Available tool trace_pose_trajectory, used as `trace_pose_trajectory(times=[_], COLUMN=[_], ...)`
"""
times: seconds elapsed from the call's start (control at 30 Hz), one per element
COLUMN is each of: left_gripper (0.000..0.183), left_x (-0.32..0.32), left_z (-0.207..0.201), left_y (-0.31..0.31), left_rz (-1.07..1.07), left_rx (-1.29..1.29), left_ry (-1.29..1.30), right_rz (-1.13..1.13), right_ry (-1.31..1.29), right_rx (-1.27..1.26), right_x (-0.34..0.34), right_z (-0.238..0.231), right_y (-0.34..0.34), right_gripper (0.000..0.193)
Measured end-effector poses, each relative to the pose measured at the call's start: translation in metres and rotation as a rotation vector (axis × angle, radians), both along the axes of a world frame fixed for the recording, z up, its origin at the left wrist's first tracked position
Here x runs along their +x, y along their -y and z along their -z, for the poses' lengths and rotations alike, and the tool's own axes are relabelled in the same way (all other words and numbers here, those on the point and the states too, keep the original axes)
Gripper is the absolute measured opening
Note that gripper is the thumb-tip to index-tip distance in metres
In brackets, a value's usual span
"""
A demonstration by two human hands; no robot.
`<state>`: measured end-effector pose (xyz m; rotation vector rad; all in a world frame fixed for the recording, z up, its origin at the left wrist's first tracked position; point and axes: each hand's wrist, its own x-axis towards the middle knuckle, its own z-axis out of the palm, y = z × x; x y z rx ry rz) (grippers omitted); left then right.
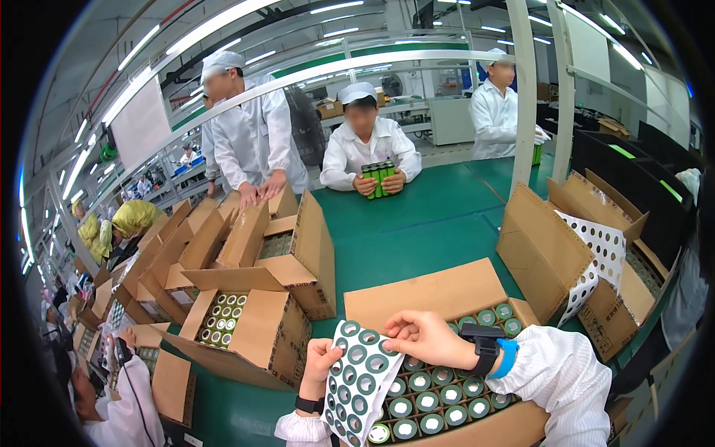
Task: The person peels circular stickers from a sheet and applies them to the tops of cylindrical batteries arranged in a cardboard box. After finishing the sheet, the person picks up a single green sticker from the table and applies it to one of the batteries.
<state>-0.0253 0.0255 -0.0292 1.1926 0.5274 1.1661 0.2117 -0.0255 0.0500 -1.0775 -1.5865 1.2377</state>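
Note:
My left hand grips the edge of a white sheet of dark green ring stickers, with the thumb on its front. At the sheet's upper right edge, the thumb and forefinger of my right hand are pinched together; whether a loose ring is between them I cannot make out. Below both hands stands an open cardboard box holding rows of cylindrical battery cells in a divider grid. Many cell tops bear green rings around a pale centre. The sheet hides the box's left part.
Open cartons of cells crowd the left of the green table. At the right stands another carton with white punched sheets hanging over it. Across the table a co-worker holds green cells; others work nearby.

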Motion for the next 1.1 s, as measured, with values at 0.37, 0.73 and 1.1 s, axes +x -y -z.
trace_pose_trajectory(times=[0.37,0.73,1.1], left_gripper=[0.022,0.020,0.020], left_x=[-0.006,-0.007,0.006], left_z=[0.011,0.015,0.029], left_y=[-0.009,-0.014,-0.028], left_rz=[0.074,0.066,-0.135], left_rx=[-0.002,0.027,-0.177], left_ry=[0.084,0.086,0.168], right_rz=[-0.049,0.004,0.180], right_ry=[0.067,0.244,-0.050], right_rx=[0.039,0.209,0.298], right_x=[0.002,0.004,0.002], right_z=[0.004,0.000,0.005], right_y=[-0.007,-0.004,-0.014], right_gripper=[0.018,0.007,0.010])
